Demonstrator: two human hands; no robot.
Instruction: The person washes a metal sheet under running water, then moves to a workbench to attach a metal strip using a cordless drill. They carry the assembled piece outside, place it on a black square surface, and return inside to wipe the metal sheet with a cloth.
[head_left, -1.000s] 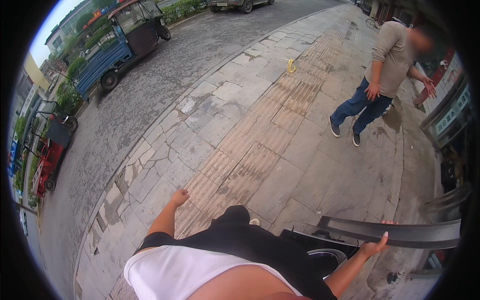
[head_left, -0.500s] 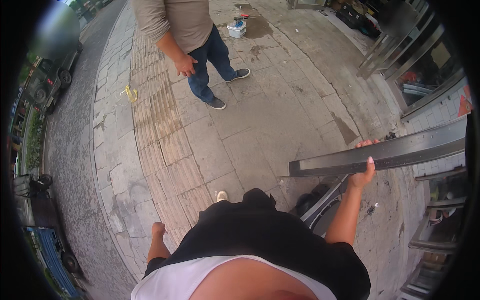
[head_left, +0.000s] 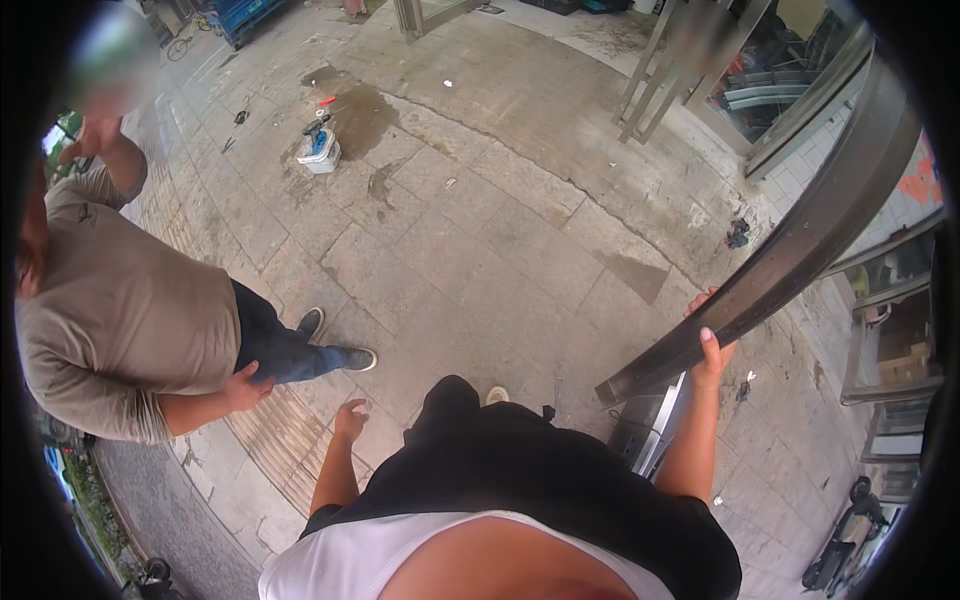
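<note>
My right hand point(head_left: 710, 345) grips a long dark metal channel point(head_left: 800, 235) near its lower end. The thumb lies on the near side and the fingertips show on the far side. From this end beside my hip, the channel slants up and away to the upper right, where it leaves the picture. My left hand point(head_left: 350, 418) hangs at my left side, holding nothing, with loosely bent fingers apart. Below the channel's lower end, partly hidden by my arm, is a dark object with a silver edge point(head_left: 660, 425) whose kind I cannot make out.
A person in a grey-brown shirt point(head_left: 130, 320) stands close at my left, one hand raised. Farther ahead, a white bucket point(head_left: 320, 155) with what looks like a power drill on top stands on the paving. Metal-framed glass doors point(head_left: 790, 80) line the right; a scooter point(head_left: 848, 540) is behind right.
My view has swung right. The channel now slants more steeply, still in my right hand. The other person is nearer on my left and has raised a hand. My left hand has moved a little forward.
</note>
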